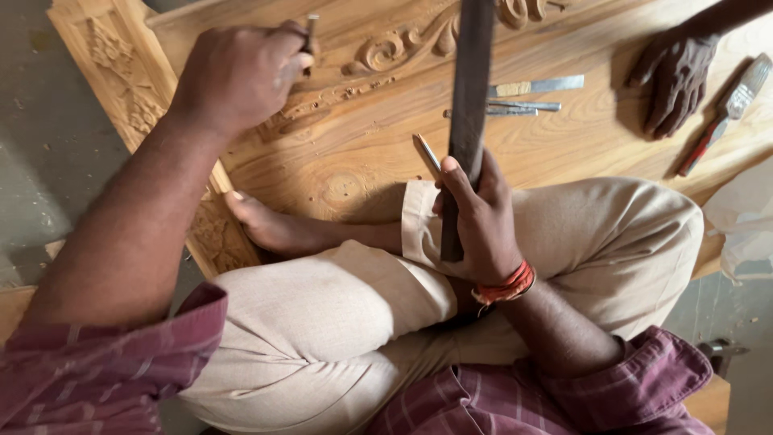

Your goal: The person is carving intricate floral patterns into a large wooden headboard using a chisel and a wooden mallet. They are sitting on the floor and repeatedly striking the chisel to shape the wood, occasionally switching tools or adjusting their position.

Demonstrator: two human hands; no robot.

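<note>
Maroon checked sleeves point(105, 370) and pale trousers point(322, 322) fill the near edge, the person sitting cross-legged with a bare foot point(274, 229) resting against the carved wooden panel point(354, 153).

To the left, the left hand point(241, 72) is curled tight into a closed grip around a slim metal chisel point(311, 28). Only the top of the tool sticks out above the fingers; its lower end is hidden behind the hand, over the band of carved leaf work just beyond the knuckles.

To the right of that, the right hand point(479, 213), with a red thread band point(507, 286) at the wrist, has its grip wrapped shut round the lower part of a long dark flat bar point(467, 105). That bar stands nearly upright, rising from the grip up past the top of the view. A thin steel chisel point(427, 151) lies on the wood just left of this grip, and several more steel tools point(523, 95) lie beyond it, further up the panel.

Farther right, another person's hand point(672, 80) rests flat on the wood, well apart from both grips, with a red-handled brush point(725, 113) just beside it.

Scroll carving runs along the panel's far edge. Grey concrete floor point(48, 153) shows at the left, and a pale crumpled sheet point(745, 221) lies at the right edge.
</note>
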